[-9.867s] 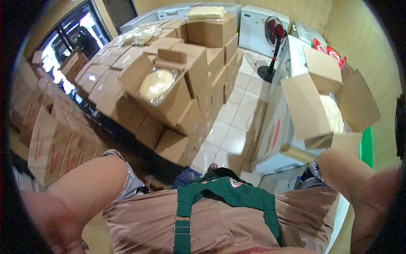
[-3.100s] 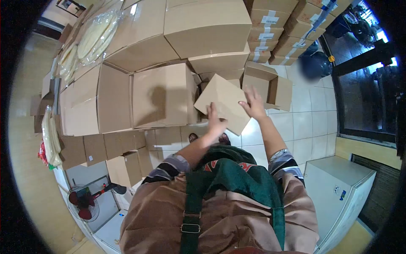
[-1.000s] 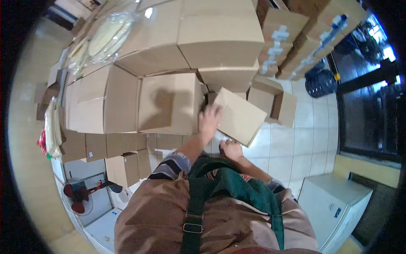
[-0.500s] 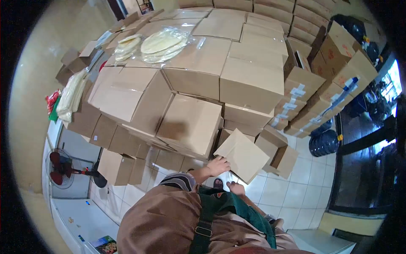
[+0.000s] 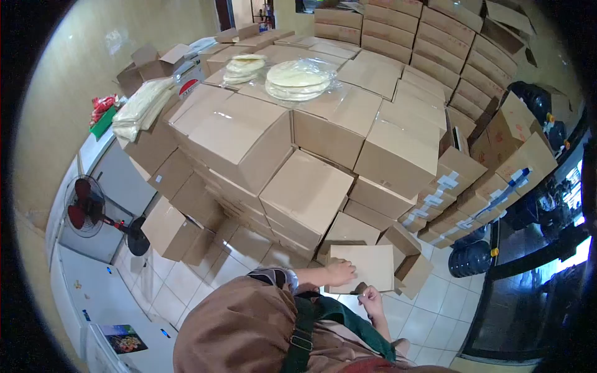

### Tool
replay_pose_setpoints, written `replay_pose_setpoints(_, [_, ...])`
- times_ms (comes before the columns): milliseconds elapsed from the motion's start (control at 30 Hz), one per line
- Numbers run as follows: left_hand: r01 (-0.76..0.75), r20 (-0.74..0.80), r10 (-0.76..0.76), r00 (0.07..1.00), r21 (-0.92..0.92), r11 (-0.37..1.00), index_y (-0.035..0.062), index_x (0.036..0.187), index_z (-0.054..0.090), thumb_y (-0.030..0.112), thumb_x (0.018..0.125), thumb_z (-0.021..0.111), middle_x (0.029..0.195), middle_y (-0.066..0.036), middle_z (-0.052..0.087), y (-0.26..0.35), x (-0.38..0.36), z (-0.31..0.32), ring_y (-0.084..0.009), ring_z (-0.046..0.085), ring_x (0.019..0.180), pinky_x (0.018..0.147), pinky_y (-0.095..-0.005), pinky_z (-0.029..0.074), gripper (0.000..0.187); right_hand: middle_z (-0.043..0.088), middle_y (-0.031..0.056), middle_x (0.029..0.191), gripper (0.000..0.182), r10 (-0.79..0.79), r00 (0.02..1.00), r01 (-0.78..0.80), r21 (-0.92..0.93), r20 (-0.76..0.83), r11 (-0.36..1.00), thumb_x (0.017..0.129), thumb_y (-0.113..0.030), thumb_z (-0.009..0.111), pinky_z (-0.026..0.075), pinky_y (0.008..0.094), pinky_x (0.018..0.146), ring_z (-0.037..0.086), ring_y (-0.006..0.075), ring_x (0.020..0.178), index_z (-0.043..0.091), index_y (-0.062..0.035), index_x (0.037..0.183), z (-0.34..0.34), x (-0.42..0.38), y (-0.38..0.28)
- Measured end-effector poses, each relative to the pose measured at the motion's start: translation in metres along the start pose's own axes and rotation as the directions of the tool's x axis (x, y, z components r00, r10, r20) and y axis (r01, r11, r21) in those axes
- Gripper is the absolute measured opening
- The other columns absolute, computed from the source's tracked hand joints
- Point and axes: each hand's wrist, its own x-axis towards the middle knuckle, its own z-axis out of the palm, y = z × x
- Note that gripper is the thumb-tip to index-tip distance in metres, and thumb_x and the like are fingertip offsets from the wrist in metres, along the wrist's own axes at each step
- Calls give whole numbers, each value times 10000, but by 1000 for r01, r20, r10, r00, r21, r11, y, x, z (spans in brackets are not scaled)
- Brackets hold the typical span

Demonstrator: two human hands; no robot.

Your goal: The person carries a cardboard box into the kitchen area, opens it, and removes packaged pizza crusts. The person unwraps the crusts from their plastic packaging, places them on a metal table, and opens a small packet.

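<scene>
Carton (image 5: 373, 261), long axis left-to-right across view; left hand (image 5: 341, 272) over left part.

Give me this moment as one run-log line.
left hand: on plain-topped carton | right hand: near its lower edge, grip unclear | open carton: beside it

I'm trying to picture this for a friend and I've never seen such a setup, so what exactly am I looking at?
There's no robot: every picture comes from one camera on a person's head, looking forward and down. The left hand rests on a small carton; the right hand is by its near edge, its grip unclear. Beyond are stacked cartons, with pale, flat rounds in clear plastic on top. A fan stands at left on the tiled floor.
</scene>
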Motion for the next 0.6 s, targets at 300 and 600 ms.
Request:
replay_pose_setpoints(300, [88, -381, -105, 918, -63, 994, 117, 981, 495, 229, 711, 487, 988, -49, 487, 9, -30, 22, -218, 427, 983, 836, -375, 328, 293, 415, -3, 578, 203, -207, 966, 221, 77, -156, 972, 630, 98, 477, 387, 234, 463, 433, 93, 532, 385, -81, 663, 39, 25, -29])
replay_pose_setpoints(600, [300, -364, -315, 876, -98, 949, 72, 926, 502, 119, 730, 426, 996, -87, 494, -10, 8, -5, -225, 443, 1003, 845, -382, 356, 215, 439, 13, 568, 153, -92, 992, 67, -271, -84, 960, 655, 47, 501, 388, 246, 473, 454, 104, 540, 402, -70, 650, 26, -6, -13])
